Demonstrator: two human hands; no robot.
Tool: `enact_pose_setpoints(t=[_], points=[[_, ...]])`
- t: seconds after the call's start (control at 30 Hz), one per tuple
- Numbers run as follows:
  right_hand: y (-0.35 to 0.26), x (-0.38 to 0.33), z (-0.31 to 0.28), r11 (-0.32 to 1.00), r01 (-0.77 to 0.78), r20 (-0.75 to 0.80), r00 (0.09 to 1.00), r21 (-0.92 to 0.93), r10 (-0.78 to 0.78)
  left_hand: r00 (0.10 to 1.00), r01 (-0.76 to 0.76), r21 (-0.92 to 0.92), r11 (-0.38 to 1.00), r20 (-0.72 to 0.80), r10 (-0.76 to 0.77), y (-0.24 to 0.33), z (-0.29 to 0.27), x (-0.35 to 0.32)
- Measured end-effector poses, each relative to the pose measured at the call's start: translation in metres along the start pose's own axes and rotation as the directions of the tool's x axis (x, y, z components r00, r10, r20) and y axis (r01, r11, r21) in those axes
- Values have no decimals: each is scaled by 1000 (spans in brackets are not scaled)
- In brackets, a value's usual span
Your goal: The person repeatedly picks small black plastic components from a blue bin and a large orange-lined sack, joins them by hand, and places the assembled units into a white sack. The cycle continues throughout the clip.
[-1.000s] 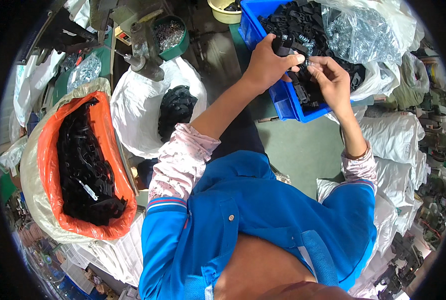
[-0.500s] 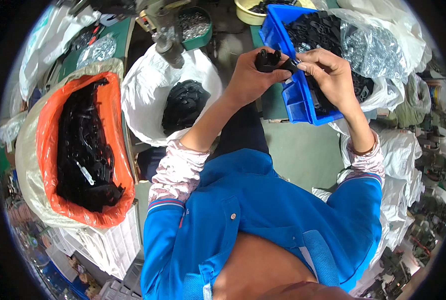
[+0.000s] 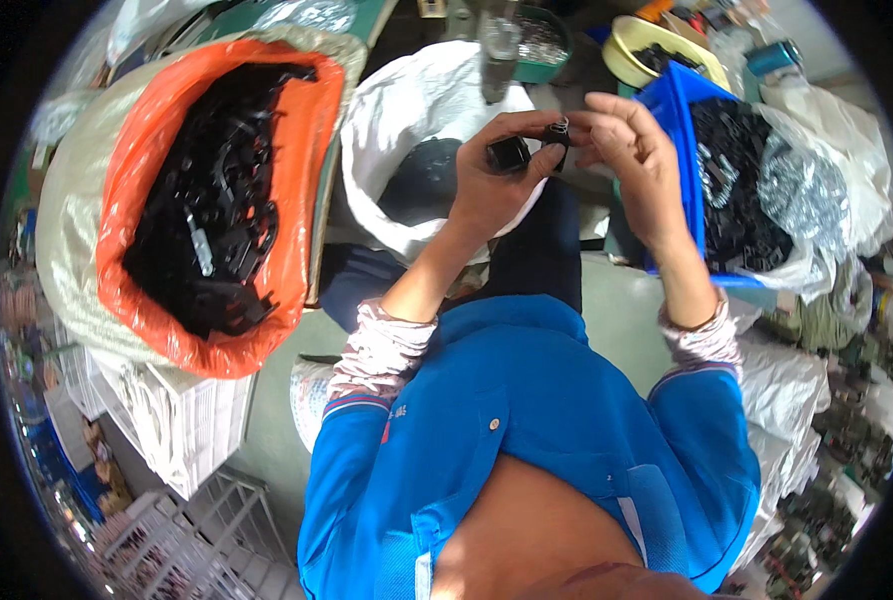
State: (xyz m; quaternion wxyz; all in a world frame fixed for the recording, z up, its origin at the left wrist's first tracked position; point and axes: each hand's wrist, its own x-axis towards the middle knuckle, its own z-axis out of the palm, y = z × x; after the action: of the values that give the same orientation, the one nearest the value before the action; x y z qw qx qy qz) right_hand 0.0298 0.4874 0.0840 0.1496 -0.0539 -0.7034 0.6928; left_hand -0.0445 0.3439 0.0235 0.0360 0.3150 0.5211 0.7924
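My left hand [image 3: 478, 200] is closed around small black plastic parts. One boxy black piece [image 3: 507, 154] sits in its palm. Pinched between thumb and fingers is another black piece [image 3: 558, 143] with a small shiny metal bit at its top. My right hand [image 3: 648, 175] is just right of it, its fingers apart and partly bent, and nothing shows in them. Some of its fingertips come close to the left fingers; whether they touch I cannot tell. Under my left hand stands a white sack [image 3: 366, 130] with dark parts inside. Beside my right hand is a blue bin [image 3: 678, 92] of black parts.
An orange-lined sack [image 3: 311, 115] full of black plastic parts stands at the left. On the blue bin's right side lies a clear bag of shiny metal pieces [image 3: 801, 185]. A yellow basin [image 3: 618, 48] and a green basin [image 3: 541, 72] are at the back.
My right hand has come away from the blue bin's edge and its fingers have spread. The view has swung, so the sacks and bin appear further right.
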Motion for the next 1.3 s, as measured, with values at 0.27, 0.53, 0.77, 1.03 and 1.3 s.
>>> enact_pose_setpoints(t=[0.27, 0.53, 0.77, 1.03, 1.3], points=[[60, 12, 43, 718, -474, 312, 880, 510, 358, 987, -67, 257, 964, -122, 101, 8, -55, -13], [73, 31, 42, 835, -417, 274, 902, 360, 333, 981, -190, 565, 803, 91, 169, 20, -96, -4], [77, 32, 51, 990, -31, 134, 991, 141, 12, 989, 145, 493, 858, -87, -117, 10, -87, -10], [94, 43, 36, 875, -290, 177, 955, 388, 239, 871, 443, -231, 866, -120, -477, 1, -81, -1], [92, 49, 18, 811, -383, 169, 924, 442, 344, 666, 719, -294, 630, 32, -745, 13, -102, -6]])
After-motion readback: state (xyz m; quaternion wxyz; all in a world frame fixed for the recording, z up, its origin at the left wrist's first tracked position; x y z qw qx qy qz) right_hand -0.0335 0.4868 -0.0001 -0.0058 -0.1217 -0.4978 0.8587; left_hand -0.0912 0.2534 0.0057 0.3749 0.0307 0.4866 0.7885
